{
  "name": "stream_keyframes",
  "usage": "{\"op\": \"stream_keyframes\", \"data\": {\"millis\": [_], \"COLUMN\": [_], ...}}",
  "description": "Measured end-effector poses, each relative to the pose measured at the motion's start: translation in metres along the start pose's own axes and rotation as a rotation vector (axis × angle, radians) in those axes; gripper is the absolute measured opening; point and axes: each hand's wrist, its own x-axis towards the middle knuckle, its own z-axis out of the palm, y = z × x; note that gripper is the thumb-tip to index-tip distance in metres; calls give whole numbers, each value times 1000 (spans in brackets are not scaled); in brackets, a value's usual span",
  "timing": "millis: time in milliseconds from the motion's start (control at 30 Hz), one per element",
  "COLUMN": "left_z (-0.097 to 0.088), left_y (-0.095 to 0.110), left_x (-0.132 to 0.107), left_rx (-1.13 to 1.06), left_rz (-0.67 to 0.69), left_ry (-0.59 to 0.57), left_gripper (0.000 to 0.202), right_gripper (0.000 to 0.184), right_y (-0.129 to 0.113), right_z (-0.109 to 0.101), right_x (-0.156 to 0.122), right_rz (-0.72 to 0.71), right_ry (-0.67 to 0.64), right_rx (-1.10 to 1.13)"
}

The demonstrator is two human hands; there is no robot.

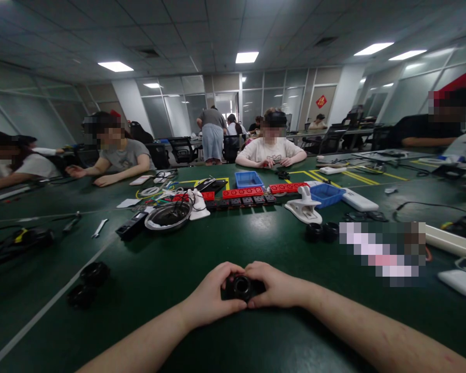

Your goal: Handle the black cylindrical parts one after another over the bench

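Near the front of the green table, my left hand (213, 292) and my right hand (277, 285) curl around a black round part (242, 285) with a hole in its middle. The fingertips of both hands meet at its far side, and the thumbs nearly touch at its near side. My fingers hide much of its outer edge, so its exact kind cannot be told. Two similar black round pieces (88, 284) lie to the left of my left forearm. Another black pair (321, 231) sits beyond my right hand.
Red power strips (243, 192), blue trays (249, 180), a white clip stand (305, 207) and a round metal dish (168, 216) with cables stand across the middle. A wrench (100, 228) lies left. White devices (460, 283) lie right. Several people sit around the table.
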Motion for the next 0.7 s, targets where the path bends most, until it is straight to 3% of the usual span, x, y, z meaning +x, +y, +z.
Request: {"op": "stream_keyframes", "data": {"millis": [200,433,700], "left_z": [-2,-2,7], "left_y": [-1,-1,1], "left_x": [-1,1,2], "left_rx": [-8,47,161], "left_rz": [102,22,-56], "left_ry": [-24,5,171], "left_gripper": [33,35,32], "right_gripper": [40,35,51], "right_y": [-1,2,-14], "right_z": [-1,4,18], "right_x": [0,1,5], "right_rz": [7,131,239], "right_ry": [-8,25,208], "right_rx": [-2,-26,-476]}}
